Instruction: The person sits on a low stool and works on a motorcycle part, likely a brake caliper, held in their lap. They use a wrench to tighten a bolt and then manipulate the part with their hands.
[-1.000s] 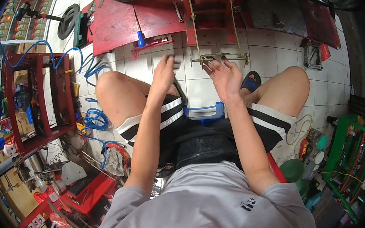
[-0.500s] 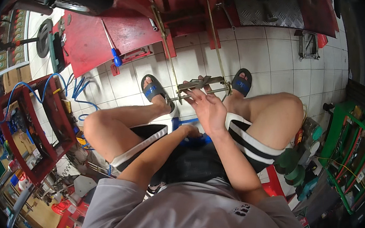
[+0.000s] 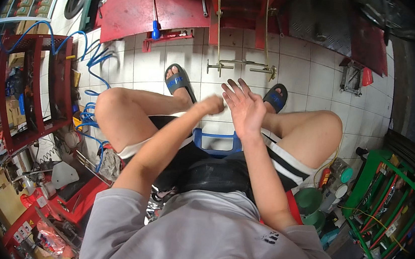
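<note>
My left hand point(image 3: 213, 105) is curled closed between my knees, slightly blurred. Whatever its fingers hold, if anything, is hidden. Just to its right, my right hand point(image 3: 245, 110) is held palm up with fingers stretched out and dark, dirty fingertips; nothing lies in it. Beyond both hands is a brass-coloured metal linkage point(image 3: 242, 63), its two long rods running up to the red lift and a crossbar joining their near ends. Neither hand touches it. Between my thighs, below the hands, sits a blue frame point(image 3: 218, 142).
A red lift platform point(image 3: 128, 12) crosses the far side, with a blue-handled screwdriver point(image 3: 156, 29) and a wrench point(image 3: 203, 3) on it. A red rack point(image 3: 17, 84) and coiled blue hose point(image 3: 96, 57) are at left. A green rack point(image 3: 360, 211) stands at right.
My left hand has risen from near the blue frame to beside the right hand. My right hand has come away from the linkage. The view has shifted.
</note>
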A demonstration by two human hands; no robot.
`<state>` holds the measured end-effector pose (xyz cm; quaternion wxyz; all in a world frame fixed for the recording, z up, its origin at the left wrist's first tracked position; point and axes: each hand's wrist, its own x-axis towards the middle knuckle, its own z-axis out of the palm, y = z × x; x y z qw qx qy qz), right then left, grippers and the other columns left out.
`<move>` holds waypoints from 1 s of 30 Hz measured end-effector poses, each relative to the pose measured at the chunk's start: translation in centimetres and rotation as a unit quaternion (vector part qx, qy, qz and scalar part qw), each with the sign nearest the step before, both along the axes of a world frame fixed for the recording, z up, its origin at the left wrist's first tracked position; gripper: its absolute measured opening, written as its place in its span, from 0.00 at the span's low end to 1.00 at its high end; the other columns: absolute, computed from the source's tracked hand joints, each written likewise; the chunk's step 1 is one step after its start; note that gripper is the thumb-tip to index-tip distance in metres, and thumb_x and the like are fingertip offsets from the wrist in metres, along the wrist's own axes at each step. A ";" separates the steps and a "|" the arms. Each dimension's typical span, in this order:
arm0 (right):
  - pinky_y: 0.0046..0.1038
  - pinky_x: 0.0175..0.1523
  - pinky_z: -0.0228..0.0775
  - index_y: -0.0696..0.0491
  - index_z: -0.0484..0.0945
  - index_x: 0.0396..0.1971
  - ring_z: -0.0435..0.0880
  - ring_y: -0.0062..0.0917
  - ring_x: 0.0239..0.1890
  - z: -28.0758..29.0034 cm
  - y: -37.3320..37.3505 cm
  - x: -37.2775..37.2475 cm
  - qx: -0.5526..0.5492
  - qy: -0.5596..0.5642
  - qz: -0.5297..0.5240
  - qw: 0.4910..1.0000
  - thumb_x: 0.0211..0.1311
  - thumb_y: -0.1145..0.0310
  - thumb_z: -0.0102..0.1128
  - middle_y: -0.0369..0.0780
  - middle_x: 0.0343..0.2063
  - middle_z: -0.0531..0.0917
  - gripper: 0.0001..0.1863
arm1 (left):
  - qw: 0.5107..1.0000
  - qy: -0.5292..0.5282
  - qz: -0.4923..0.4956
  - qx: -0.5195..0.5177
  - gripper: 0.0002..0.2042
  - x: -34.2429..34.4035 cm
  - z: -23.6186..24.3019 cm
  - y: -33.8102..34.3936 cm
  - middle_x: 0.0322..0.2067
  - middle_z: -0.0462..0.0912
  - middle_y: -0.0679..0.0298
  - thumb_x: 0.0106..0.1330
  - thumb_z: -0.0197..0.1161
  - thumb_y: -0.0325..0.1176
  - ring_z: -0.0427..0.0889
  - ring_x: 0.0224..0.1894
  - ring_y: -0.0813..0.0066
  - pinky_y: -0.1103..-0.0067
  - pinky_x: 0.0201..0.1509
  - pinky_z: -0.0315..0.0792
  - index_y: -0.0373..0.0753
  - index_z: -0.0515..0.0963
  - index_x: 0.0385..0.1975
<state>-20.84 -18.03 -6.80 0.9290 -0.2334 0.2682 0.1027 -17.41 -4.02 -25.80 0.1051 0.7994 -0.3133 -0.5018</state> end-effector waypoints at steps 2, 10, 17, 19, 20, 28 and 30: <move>0.40 0.69 0.60 0.67 0.52 0.66 0.68 0.47 0.65 0.7 -0.9 0.5 -0.028 0.033 0.023 0.999 0.63 0.61 0.44 0.58 0.64 0.65 0.36 | 0.972 -0.185 -0.143 0.010 0.20 6.2 7.1 1.7 0.33 0.85 0.44 0.65 0.54 0.42 0.87 0.37 0.55 0.68 0.42 0.82 0.25 0.81 0.32; 0.37 0.60 0.71 0.66 0.60 0.55 0.78 0.44 0.54 2.7 -2.3 2.9 -0.054 0.026 0.139 0.988 0.61 0.63 0.53 0.59 0.60 0.66 0.28 | 0.794 0.254 0.496 -0.242 0.34 7.5 21.5 5.1 0.28 0.83 0.54 0.76 0.39 0.58 0.82 0.27 0.66 0.75 0.35 0.76 0.28 0.80 0.34; 0.38 0.60 0.71 0.64 0.60 0.55 0.79 0.44 0.52 -0.2 -2.7 4.3 -0.061 0.056 0.131 0.988 0.61 0.63 0.53 0.55 0.55 0.70 0.28 | 0.794 0.200 0.482 -0.311 0.19 7.7 20.2 5.5 0.37 0.82 0.60 0.74 0.49 0.46 0.81 0.40 0.72 0.77 0.42 0.74 0.34 0.78 0.42; 0.38 0.61 0.70 0.63 0.62 0.54 0.80 0.44 0.51 -0.3 -2.8 4.5 -0.055 0.069 0.109 0.990 0.62 0.62 0.51 0.52 0.51 0.73 0.26 | 0.820 0.060 0.441 -0.360 0.16 7.2 21.9 5.2 0.49 0.81 0.62 0.72 0.53 0.39 0.78 0.52 0.73 0.74 0.52 0.72 0.37 0.78 0.52; 0.38 0.61 0.70 0.62 0.64 0.53 0.80 0.44 0.51 -0.1 -2.4 4.7 -0.055 0.047 0.108 0.991 0.62 0.61 0.50 0.50 0.50 0.74 0.24 | 0.808 0.070 0.438 -0.387 0.17 7.5 22.1 5.9 0.49 0.82 0.61 0.71 0.54 0.40 0.78 0.52 0.74 0.75 0.52 0.71 0.37 0.78 0.53; 0.40 0.60 0.69 0.58 0.69 0.47 0.80 0.41 0.50 -0.2 -2.3 5.7 -0.031 -0.025 0.105 0.994 0.64 0.59 0.47 0.49 0.46 0.80 0.19 | 0.787 -0.021 0.514 -0.341 0.20 7.5 23.5 4.6 0.46 0.84 0.55 0.73 0.51 0.42 0.80 0.49 0.72 0.77 0.54 0.70 0.30 0.77 0.50; 0.40 0.60 0.70 0.59 0.69 0.47 0.80 0.40 0.50 -0.1 -2.0 5.7 -0.029 -0.011 0.093 0.995 0.64 0.59 0.47 0.49 0.46 0.80 0.19 | 0.751 0.001 0.530 -0.395 0.20 8.5 23.5 5.3 0.43 0.85 0.54 0.73 0.51 0.42 0.82 0.47 0.69 0.76 0.55 0.70 0.29 0.77 0.49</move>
